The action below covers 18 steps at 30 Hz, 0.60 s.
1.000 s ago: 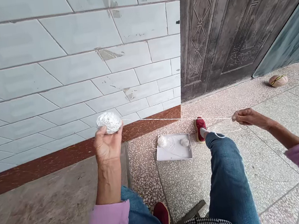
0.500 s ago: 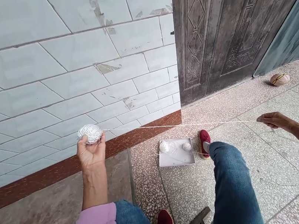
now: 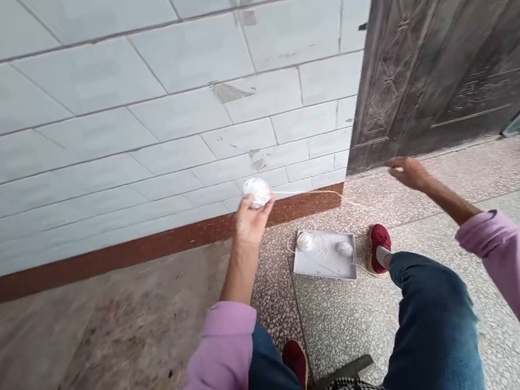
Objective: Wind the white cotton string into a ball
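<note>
Left hand (image 3: 250, 224), grip closed round white yarn ball (image 3: 257, 192); strand (image 3: 303, 191), slack-looking, running rightward; shallow tray (image 3: 320, 269), two yarn balls (image 3: 305, 241) inside, loose loops liable to tangle if tugged; red shoe (image 3: 380, 239), trailing yarn (image 3: 366, 270) beside it, could snag if shifted; right hand (image 3: 410, 174), raised, fingers curled, hold on strand cannot be told

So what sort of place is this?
Probably a porch or entryway just outside a building, perhaps a home: there's a white tiled wall, a dark patterned door and a hard, speckled floor.
</note>
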Each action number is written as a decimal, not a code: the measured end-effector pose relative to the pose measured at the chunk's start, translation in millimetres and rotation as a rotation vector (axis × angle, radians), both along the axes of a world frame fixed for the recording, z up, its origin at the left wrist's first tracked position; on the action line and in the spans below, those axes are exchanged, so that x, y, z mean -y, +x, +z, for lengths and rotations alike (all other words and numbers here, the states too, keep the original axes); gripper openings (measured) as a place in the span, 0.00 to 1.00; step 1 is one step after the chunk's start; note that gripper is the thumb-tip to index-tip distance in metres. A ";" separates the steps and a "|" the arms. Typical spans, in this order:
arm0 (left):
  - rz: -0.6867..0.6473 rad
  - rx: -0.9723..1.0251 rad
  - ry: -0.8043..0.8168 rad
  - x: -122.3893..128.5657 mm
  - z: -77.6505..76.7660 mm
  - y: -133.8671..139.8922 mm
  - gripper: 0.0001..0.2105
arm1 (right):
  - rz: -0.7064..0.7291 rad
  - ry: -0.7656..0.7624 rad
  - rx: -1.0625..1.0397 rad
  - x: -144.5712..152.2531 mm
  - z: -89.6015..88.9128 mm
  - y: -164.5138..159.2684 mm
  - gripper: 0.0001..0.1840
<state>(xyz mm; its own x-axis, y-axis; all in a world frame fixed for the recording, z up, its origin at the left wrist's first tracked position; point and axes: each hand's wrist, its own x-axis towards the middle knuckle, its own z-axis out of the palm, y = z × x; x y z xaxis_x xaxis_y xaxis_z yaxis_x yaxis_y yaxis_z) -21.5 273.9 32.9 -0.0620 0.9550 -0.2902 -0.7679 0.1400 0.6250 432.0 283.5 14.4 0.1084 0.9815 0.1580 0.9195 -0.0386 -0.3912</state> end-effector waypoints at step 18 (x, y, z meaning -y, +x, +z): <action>-0.146 -0.054 0.245 27.0 -10.1 29.8 0.17 | 0.416 0.076 -0.957 41.7 -9.7 -243.7 0.25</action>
<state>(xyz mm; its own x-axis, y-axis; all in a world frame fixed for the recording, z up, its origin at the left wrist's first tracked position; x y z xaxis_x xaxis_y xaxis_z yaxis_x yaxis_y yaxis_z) 8.3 246.9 22.8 0.0717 0.9962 -0.0500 -0.7156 0.0863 0.6932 188.3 241.8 4.7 -0.1229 0.9612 0.2468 0.1597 0.2646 -0.9510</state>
